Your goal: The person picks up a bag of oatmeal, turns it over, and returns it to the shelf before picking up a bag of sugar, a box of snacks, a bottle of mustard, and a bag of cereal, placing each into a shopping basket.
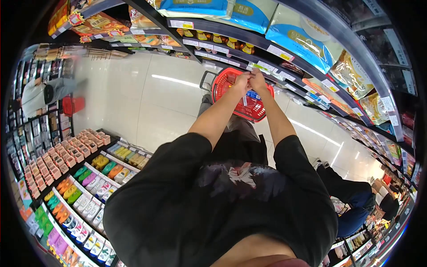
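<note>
Packet (244,100): where is it, and how is it held?

— At arm's length, hanging from the fingertips of the left hand (242,82) and right hand (259,81). Both hands are pinched closed on its top edge and touch each other. It shows against the inside of the basket (216,91), apparently above it. The kind of packet is too small to tell.

What could go wrong from here?

— Near: a person (351,200) crouches just beside the right leg, so a step back or sideways would likely bump them. Middle: a fingertip pinch is a weak hold, and opposed pulling may tear the packet or let it slip. Far: a slip probably lands in the basket, though one toward the rim could reach the floor (147,98). The right hand is near the shelf (284,55) and may brush stock.
</note>
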Tool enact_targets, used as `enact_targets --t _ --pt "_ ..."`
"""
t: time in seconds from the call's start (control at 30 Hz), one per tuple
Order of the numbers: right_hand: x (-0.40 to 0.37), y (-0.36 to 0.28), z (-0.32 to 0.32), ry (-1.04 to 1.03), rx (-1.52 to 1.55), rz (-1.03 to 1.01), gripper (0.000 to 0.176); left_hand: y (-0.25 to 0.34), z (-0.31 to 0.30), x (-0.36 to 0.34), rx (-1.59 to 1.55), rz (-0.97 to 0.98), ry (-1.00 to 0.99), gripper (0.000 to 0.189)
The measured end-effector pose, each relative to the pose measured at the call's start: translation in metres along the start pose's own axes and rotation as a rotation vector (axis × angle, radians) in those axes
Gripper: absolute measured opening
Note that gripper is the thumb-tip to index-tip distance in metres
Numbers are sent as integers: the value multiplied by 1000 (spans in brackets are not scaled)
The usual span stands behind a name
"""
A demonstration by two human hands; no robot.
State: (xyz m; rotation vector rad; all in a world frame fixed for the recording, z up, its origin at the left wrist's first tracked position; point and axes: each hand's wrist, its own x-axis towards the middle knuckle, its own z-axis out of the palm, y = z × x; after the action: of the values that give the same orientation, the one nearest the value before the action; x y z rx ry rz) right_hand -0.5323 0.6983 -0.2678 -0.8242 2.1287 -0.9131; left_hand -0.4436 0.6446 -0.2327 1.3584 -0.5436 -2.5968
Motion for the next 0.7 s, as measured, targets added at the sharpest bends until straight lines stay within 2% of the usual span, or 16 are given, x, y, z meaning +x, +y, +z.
enact_targets --t 0.07,0.13,0.17,0.2,0.27,0.3,0.33,0.37,0.4,0.43,0.47,0.53,0.6,0.63,0.7 --pt "-23 30 13 13 9 16 47 -27 -14 -10 -12 -31 52 35" --pt "-35 63 32 -181 162 28 36 -45 -33 -16 -33 -60 141 26" --pt "-49 59 35 -360 461 297 24 -59 -49 -10 -43 -92 161 19" --pt "-61 55 38 -369 456 301 24 -70 -64 -2 -52 -93 166 19" --pt "-91 22 38 -313 633 598 21 -88 -85 -5 -62 -138 292 18" --pt "-96 26 52 -309 629 604 21 -94 -90 -6 -52 -131 317 21" --pt "-101 41 72 -238 816 722 24 -103 -97 -1 -54 -142 312 21" --pt "-106 57 91 -160 1003 838 27 -115 -107 7 316 -67 393 25" --pt "-110 70 107 -151 997 842 27 -124 -114 14 687 18 463 30" --pt "-111 84 123 -86 1196 810 28 -128 -113 8 864 186 449 39" --pt "-106 103 139 -22 1393 768 29 -129 -118 16 859 188 444 39" --pt "-96 127 151 -70 1367 781 31 -137 -136 33 913 150 342 42" --pt "-80 113 145 -95 885 896 31 -133 -154 46 858 108 324 41" --pt "-69 134 158 -94 881 887 31 -143 -171 68 825 106 348 41" --pt "-35 196 193 -193 573 705 30 -157 -210 127 827 102 350 41"
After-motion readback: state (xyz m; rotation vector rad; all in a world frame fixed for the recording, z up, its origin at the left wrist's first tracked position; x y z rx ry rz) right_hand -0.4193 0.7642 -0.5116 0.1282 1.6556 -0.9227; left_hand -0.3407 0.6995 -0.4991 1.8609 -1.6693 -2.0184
